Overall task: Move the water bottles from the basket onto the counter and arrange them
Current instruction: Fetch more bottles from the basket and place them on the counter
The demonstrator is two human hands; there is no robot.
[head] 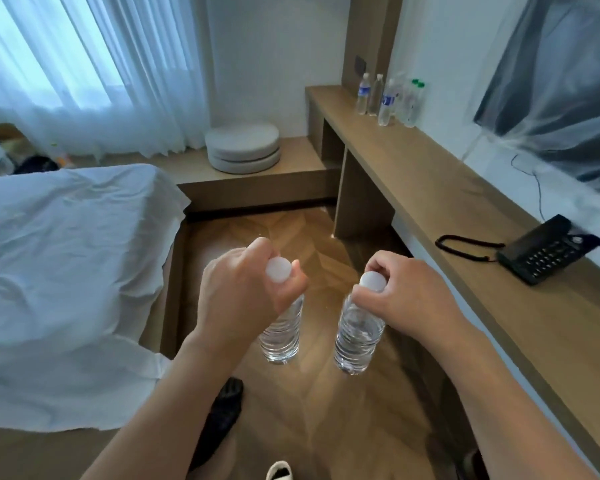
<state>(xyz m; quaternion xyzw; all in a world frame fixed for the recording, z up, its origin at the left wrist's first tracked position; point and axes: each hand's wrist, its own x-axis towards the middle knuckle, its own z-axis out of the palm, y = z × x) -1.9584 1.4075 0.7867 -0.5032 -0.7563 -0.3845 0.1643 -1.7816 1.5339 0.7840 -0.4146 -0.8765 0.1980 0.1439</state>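
Note:
My left hand (243,292) grips the neck of a clear water bottle (281,336) with a white cap, held upright above the wooden floor. My right hand (407,299) holds a second clear bottle (359,336) by its neck, also upright, about level with the first. The long wooden counter (440,188) runs along the right wall. Several water bottles (388,98) stand grouped at its far end, some with blue labels, two with green caps. No basket is in view.
A black telephone (544,251) with a coiled cord sits on the counter near me. A bed with white sheets (66,265) fills the left. Two round cushions (243,147) lie on a low platform by the curtains. A plastic-covered screen (555,81) hangs above the counter.

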